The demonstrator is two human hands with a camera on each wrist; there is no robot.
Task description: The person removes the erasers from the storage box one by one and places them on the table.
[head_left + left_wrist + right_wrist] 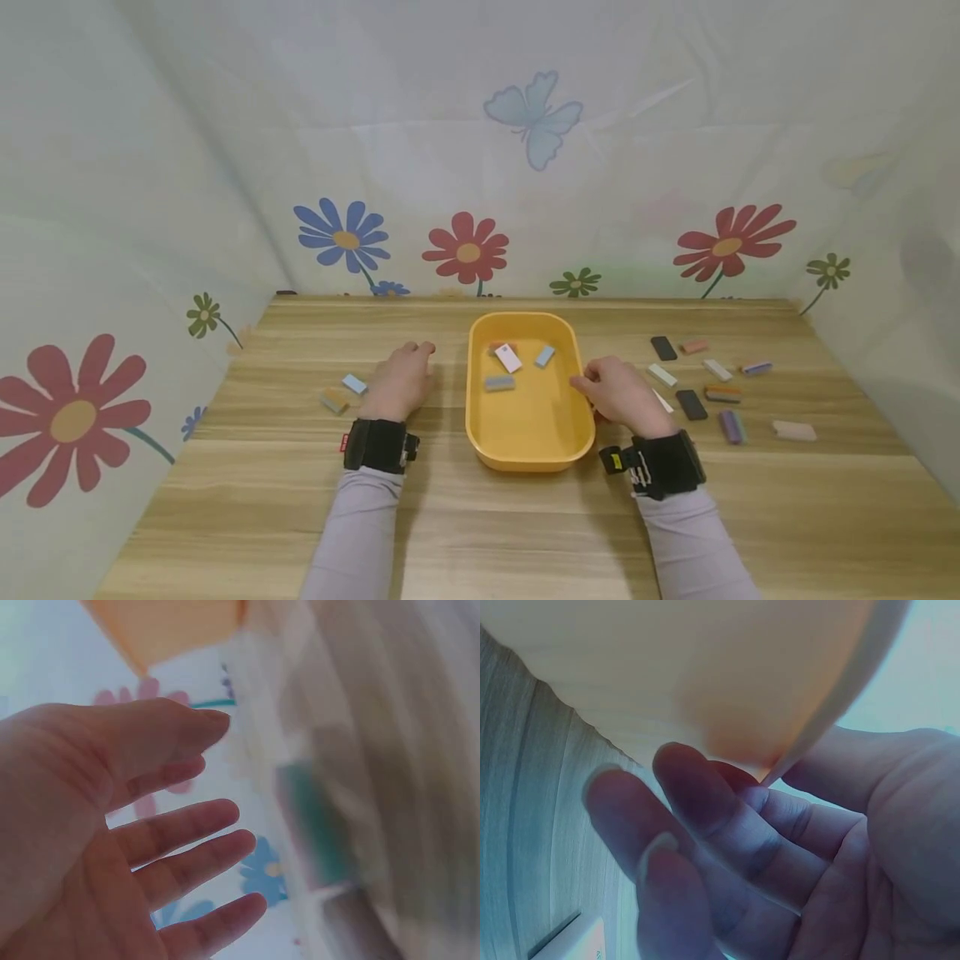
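Observation:
A yellow plastic bin stands in the middle of the wooden table. My right hand grips the bin's right rim, thumb on the inner side and fingers outside, as the right wrist view shows. Inside the bin lie a white block overlapping a pinkish one, a light blue block and a grey-blue block. To the left of the bin, my left hand is over the table with its fingers extended and holding nothing. Near it are a pale blue block and a tan-and-grey block.
On the right of the table several small blocks are scattered, among them a black one, a purple one and a pale pink one. A flower-printed curtain borders the table's back and sides.

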